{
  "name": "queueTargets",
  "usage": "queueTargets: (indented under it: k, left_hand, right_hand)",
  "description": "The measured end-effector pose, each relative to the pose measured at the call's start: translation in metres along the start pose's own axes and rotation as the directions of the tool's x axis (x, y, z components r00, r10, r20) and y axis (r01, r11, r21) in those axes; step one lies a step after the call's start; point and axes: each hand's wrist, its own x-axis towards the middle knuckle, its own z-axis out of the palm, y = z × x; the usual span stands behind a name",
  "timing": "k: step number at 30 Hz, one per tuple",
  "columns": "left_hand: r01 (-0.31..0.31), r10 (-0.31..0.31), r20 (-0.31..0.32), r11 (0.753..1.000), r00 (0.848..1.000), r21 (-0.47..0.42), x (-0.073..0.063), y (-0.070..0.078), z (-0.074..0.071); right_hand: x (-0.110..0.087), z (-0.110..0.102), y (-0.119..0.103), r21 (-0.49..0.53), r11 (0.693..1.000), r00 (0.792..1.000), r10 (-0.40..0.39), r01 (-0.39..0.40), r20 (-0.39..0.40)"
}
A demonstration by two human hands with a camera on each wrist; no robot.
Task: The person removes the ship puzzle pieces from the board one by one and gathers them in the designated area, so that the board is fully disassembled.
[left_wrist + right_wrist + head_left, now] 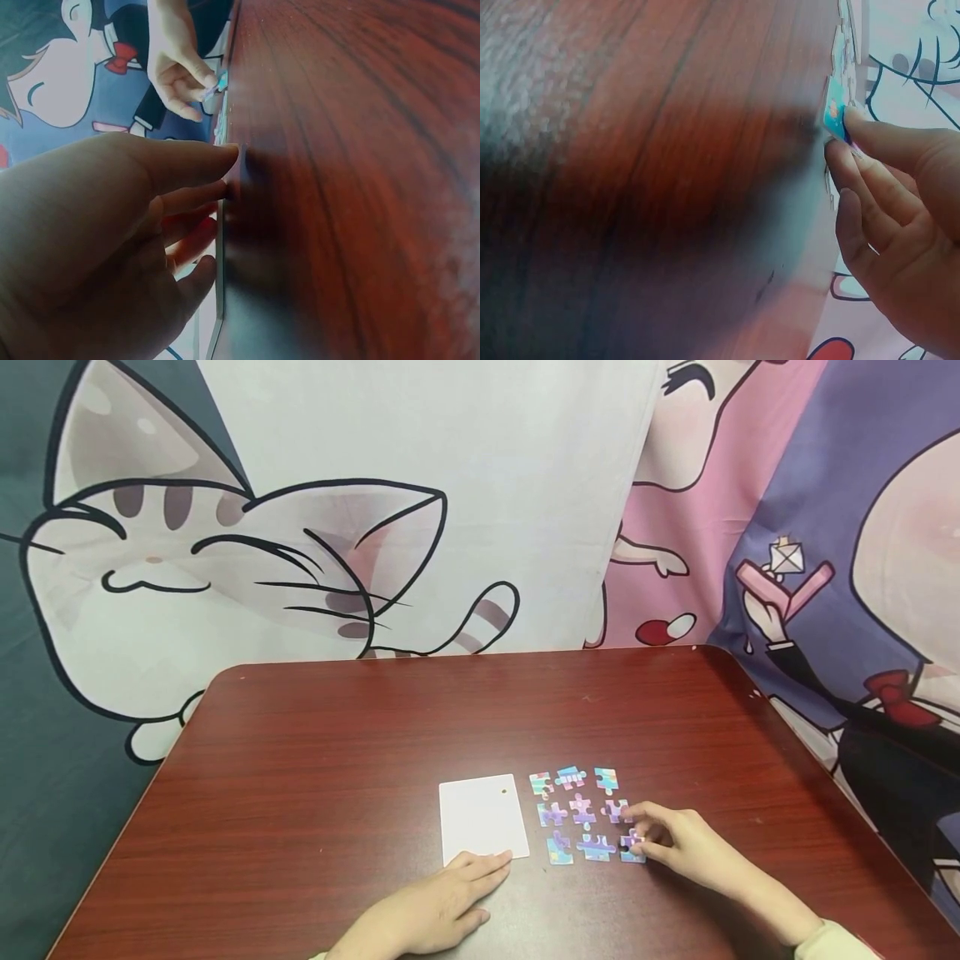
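My right hand [686, 843] pinches a jigsaw piece [835, 111], blue and purple, between thumb and fingers; the piece tilts up from the table in the right wrist view. It is at the front right corner of a group of pieces laid out in three rows with small gaps between them. Close by the fingertips is another purple piece [616, 811]. My left hand [438, 902] lies with its fingers extended over the front edge of a white square board [480, 818]. That board is left of the pieces and has a small dark spot near its far right corner.
The reddish-brown wooden table [337, 727] has rounded far corners. Beyond it hangs a cloth backdrop [525, 460] printed with a cartoon cat and figures. A middle-front piece [596, 848] lies just left of the pinched one.
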Motion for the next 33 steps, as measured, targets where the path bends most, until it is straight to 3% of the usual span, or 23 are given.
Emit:
queueTargets:
  k: [7,15,27,33]
  left_hand:
    - [-0.004,0.004,0.001,1.000,1.000,0.006,-0.0001,-0.0004,-0.0005]
    - [-0.003,0.003,0.017,1.000,1.000,0.011,0.0027,-0.0012,-0.0012]
    - [-0.003,0.004,0.023,1.000,1.000,-0.008,0.0016,-0.0001,-0.0006]
    - [-0.009,0.009,0.004,0.999,1.000,0.040,0.0089,-0.0016,-0.0043]
  right_hand:
    - [0.0039,-0.0002,0.0013,-0.052,0.998,0.999,0.031,-0.032,-0.020]
    - [0.0067,-0.0015,0.0066,-0.109,0.988,0.990,-0.120,0.112,-0.071]
    - [0.0039,-0.0003,0.0071,-0.053,0.999,1.000,0.002,-0.001,0.013]
    - [0.0050,-0.0008,0.0050,-0.082,0.996,0.991,-0.043,0.033,-0.123]
